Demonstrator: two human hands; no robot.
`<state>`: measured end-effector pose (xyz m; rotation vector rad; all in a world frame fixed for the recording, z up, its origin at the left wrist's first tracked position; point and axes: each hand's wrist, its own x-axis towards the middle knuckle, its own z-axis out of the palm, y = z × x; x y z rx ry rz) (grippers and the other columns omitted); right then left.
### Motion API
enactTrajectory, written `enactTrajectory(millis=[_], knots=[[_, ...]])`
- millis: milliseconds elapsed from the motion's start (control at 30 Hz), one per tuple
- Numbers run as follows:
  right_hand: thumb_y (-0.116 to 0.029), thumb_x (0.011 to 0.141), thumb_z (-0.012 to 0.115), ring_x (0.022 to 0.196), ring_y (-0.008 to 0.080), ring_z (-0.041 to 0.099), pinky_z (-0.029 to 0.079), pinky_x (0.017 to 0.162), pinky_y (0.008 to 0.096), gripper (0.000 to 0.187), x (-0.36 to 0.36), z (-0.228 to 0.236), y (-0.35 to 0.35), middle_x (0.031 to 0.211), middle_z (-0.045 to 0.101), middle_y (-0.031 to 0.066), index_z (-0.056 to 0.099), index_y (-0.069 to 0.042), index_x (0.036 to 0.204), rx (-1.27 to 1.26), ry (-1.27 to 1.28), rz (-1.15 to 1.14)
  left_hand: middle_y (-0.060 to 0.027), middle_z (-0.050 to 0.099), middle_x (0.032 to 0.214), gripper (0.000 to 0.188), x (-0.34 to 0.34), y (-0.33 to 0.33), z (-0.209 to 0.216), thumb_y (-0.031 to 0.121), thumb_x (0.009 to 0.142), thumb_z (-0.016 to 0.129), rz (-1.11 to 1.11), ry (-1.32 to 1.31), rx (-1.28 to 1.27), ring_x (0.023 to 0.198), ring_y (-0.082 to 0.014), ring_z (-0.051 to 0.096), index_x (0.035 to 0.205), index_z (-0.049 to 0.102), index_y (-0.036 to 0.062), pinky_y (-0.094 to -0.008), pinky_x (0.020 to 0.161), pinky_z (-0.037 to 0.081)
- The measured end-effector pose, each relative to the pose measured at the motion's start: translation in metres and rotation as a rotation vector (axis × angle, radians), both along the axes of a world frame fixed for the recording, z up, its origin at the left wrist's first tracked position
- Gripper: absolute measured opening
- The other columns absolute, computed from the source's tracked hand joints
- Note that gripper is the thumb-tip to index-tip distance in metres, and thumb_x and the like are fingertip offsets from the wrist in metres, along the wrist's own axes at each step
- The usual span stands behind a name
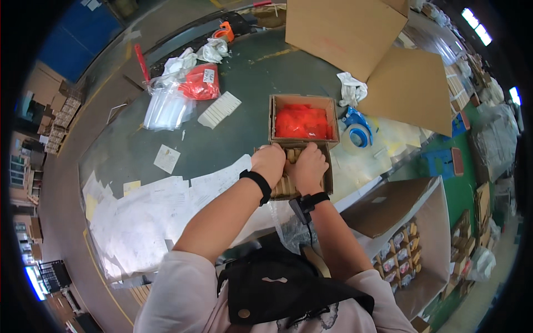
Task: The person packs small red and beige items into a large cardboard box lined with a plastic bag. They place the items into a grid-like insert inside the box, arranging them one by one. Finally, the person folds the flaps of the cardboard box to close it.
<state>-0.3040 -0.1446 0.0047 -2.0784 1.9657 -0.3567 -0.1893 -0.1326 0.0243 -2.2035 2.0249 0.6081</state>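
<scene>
In front of me a small cardboard box [328, 186] stands on the table, with a tan cardboard divider [285, 187] inside it. My left hand [268, 162] is closed at the box's left side, its curled fingertips at the divider. Across from it, my right hand [308, 169] grips the divider near the far right part of the box. Both hands partly hide the divider and the box's far wall. Touching that box's far side is another open cardboard box [272, 119], which holds red plastic bags [302, 122].
Right of the boxes lie a blue tape dispenser [360, 135] and a large opened carton [344, 33]. Papers [139, 222] cover the near left table. Clear plastic bags [166, 108] and a red packet [200, 83] lie farther off. A deep carton [438, 238] with divided cells stands at lower right.
</scene>
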Motion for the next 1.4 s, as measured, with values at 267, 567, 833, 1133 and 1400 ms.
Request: enactTrajectory(millis=[267,567,833,1133,1400], knots=[[-0.016,0.083,0.062,0.090,0.0363,0.063,0.054,0.076,0.0434,0.029,-0.023,-0.022,-0.027,0.097,0.059,0.0213,0.047,0.000,0.101,-0.078,0.129,0.139,-0.0146,0.064,0.118,0.034,-0.031,-0.035,-0.007,0.027,0.088,0.053,0.082,-0.159,0.320,0.105,-0.0314,0.063,0.111,0.068,0.0073,-0.0467,0.078,0.052],[-0.029,0.074,0.075,0.086,0.0467,0.062,0.051,0.074,0.0494,0.056,-0.012,-0.010,-0.013,0.096,0.058,0.0305,0.036,-0.001,0.104,0.007,-0.076,0.164,-0.0220,0.055,0.117,0.045,-0.048,-0.023,-0.030,0.027,0.082,0.064,0.542,-0.313,0.193,0.102,-0.0335,0.059,0.118,0.054,0.0032,-0.0430,0.075,0.051],[-0.024,0.057,0.089,0.094,0.0332,0.061,0.048,0.082,0.0412,0.075,-0.044,-0.031,-0.028,0.101,0.059,0.0203,0.037,-0.007,0.109,0.039,-0.552,0.308,-0.0155,0.062,0.113,0.029,-0.028,0.002,0.007,0.020,0.083,0.059,0.306,-0.002,0.030,0.112,-0.0320,0.055,0.106,0.067,0.0050,-0.0396,0.090,0.048],[-0.028,0.069,0.078,0.096,0.0413,0.060,0.049,0.083,0.0458,0.047,-0.018,-0.008,-0.012,0.104,0.059,0.0231,0.060,-0.004,0.106,0.067,-0.337,0.136,-0.0251,0.036,0.141,0.056,-0.037,-0.019,-0.037,0.024,0.088,0.061,0.367,-0.223,0.288,0.124,-0.0389,0.042,0.135,0.046,-0.0015,-0.0497,0.097,0.042],[-0.024,0.059,0.078,0.095,0.0392,0.063,0.050,0.083,0.0452,0.045,-0.035,-0.014,-0.023,0.096,0.066,0.0238,0.063,-0.001,0.095,0.187,-0.461,0.236,-0.0275,0.054,0.119,0.038,-0.032,-0.010,-0.021,0.014,0.081,0.065,0.480,-0.115,0.006,0.107,-0.0369,0.060,0.115,0.056,0.0002,-0.0394,0.089,0.051]])
